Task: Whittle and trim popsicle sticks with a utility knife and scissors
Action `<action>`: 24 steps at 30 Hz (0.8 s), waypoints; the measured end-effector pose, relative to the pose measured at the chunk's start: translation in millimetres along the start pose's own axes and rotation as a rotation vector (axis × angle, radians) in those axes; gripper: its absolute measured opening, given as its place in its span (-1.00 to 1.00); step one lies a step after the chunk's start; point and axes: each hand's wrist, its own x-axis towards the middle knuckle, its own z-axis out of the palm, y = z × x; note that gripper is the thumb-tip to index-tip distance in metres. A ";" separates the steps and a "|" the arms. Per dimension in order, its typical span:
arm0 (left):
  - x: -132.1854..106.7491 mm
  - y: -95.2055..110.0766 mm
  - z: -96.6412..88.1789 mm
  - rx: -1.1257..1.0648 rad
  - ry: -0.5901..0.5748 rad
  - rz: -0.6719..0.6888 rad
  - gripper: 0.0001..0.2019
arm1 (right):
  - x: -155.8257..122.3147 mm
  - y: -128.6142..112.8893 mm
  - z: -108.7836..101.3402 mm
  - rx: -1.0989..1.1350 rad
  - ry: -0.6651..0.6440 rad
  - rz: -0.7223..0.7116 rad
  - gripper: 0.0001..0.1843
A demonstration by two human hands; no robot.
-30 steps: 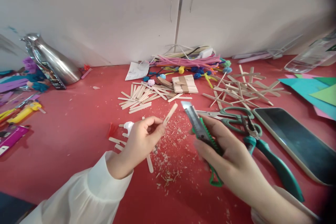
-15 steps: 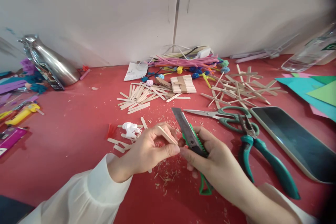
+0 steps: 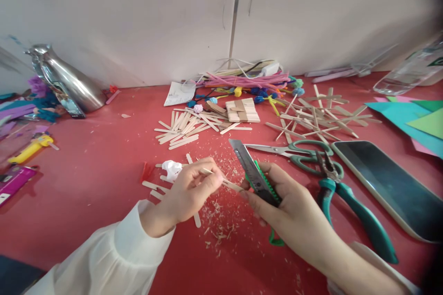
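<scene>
My left hand (image 3: 190, 191) is closed, pinching a wooden craft stick (image 3: 232, 185) between thumb and fingers. The stick points right, and its far end meets the fingertips of my right hand (image 3: 282, 203). That hand is wrapped round a green utility knife (image 3: 265, 182), whose wide blade (image 3: 244, 159) is out and slants up to the left. Wood shavings (image 3: 218, 226) lie scattered on the red table under and between my hands. Beside my left hand are loose craft sticks (image 3: 155, 189) and a crumpled white piece (image 3: 171, 170).
Scissors (image 3: 273, 149), pliers (image 3: 332, 184) and a phone (image 3: 387, 184) lie to the right. Behind are a pile of craft sticks (image 3: 187, 124), a banded bundle (image 3: 252, 109), crossed stick pieces (image 3: 321, 110) and pink pipe cleaners (image 3: 242, 80). A steel jug (image 3: 72, 78) stands at the back left.
The craft stick has swung from tilting up to the left to lying nearly flat, its end now toward my right fingers. My right hand and the knife have shifted slightly right.
</scene>
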 end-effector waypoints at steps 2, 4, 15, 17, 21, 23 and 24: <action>1.5 -1.1 -2.2 0.032 0.014 -0.020 -0.77 | 1.3 -0.4 -2.8 -0.039 0.068 -0.018 -0.81; 2.7 -2.4 -3.2 0.070 -0.012 -0.042 -0.80 | 3.2 -0.4 -5.4 -0.037 0.145 -0.041 -0.79; 6.5 -13.8 -7.7 0.270 0.259 -0.023 -0.81 | -0.2 -0.3 -5.8 0.078 0.070 -0.098 -0.58; 7.5 -15.5 -9.5 0.273 0.302 -0.033 -0.80 | -3.2 1.3 -3.2 0.073 -0.026 -0.073 -0.53; 6.5 -15.3 -9.0 0.312 0.339 -0.009 -0.80 | -4.3 6.1 -1.3 -0.001 -0.155 -0.048 -0.49; 5.2 -14.4 -7.3 0.322 0.342 0.005 -0.80 | -3.7 6.7 -1.8 -0.011 -0.162 -0.034 -0.47; 4.8 -13.9 -6.4 0.322 0.339 0.010 -0.80 | -3.4 6.4 -2.1 -0.013 -0.155 -0.029 -0.46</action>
